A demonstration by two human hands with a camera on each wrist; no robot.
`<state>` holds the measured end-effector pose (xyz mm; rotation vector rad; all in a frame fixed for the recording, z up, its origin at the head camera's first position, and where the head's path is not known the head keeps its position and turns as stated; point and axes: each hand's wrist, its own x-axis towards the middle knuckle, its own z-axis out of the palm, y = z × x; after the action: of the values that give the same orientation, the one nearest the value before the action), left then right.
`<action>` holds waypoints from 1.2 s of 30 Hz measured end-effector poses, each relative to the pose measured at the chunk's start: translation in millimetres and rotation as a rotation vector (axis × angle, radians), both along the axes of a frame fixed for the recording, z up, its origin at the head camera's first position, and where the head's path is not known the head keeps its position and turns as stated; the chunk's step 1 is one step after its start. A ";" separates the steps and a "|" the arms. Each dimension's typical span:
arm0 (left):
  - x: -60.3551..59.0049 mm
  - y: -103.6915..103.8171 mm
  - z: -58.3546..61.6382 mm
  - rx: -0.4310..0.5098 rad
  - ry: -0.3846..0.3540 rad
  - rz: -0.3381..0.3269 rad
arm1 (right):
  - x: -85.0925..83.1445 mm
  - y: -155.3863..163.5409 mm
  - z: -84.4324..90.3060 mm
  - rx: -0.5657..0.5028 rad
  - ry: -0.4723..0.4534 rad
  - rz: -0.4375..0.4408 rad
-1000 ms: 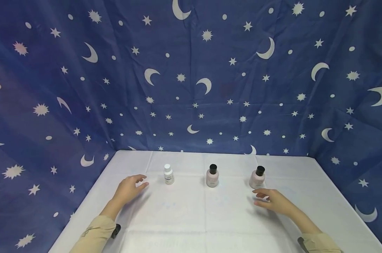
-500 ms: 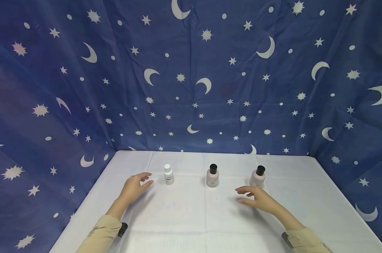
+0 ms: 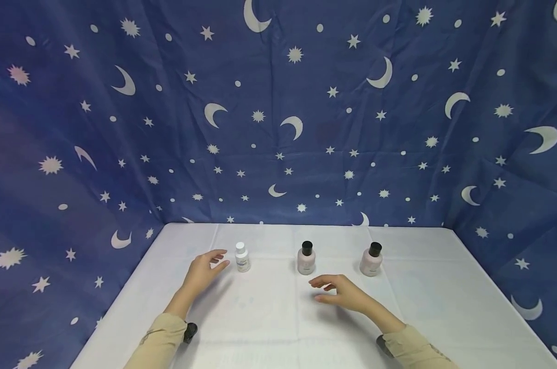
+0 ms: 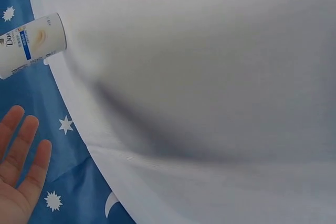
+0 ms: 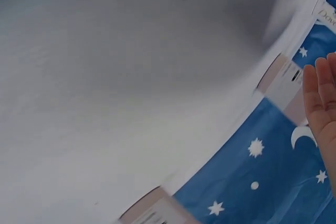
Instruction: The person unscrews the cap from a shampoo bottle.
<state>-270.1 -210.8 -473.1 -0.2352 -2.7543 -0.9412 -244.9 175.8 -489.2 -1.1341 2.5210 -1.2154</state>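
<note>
Left hand (image 3: 203,269), fingers loosely spread, empty, just beside the white bottle (image 3: 242,257). Right hand (image 3: 340,292), fingers relaxed and apart, empty, near the middle pink bottle (image 3: 306,259).

Beige long sleeves (image 3: 160,338), dark wrist-worn straps (image 3: 190,331) at the cuffs

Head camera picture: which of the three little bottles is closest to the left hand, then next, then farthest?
1. Small white bottle with white cap, just right of the left hand.
2. Pale pink bottle with black cap, middle of the row.
3. Second pink black-capped bottle, far right.
</note>
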 end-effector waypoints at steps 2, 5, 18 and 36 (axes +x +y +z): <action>-2.3 2.2 1.5 0.000 0.010 -0.004 | -1.9 -7.6 2.4 0.007 -0.009 0.010; -5.5 5.6 4.0 0.013 0.010 -0.005 | -6.0 -17.8 5.7 0.016 -0.003 0.018; -15.2 12.9 11.3 0.060 -0.006 0.011 | -15.4 -70.4 15.2 0.052 0.013 -0.010; -25.7 19.3 13.2 0.122 0.052 -0.087 | -40.9 -139.4 -2.2 -0.084 -0.058 -0.180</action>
<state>-295.8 -191.5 -459.9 -0.3550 -2.6470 -1.1048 -285.9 36.4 -491.3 -0.8896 2.5969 -1.3872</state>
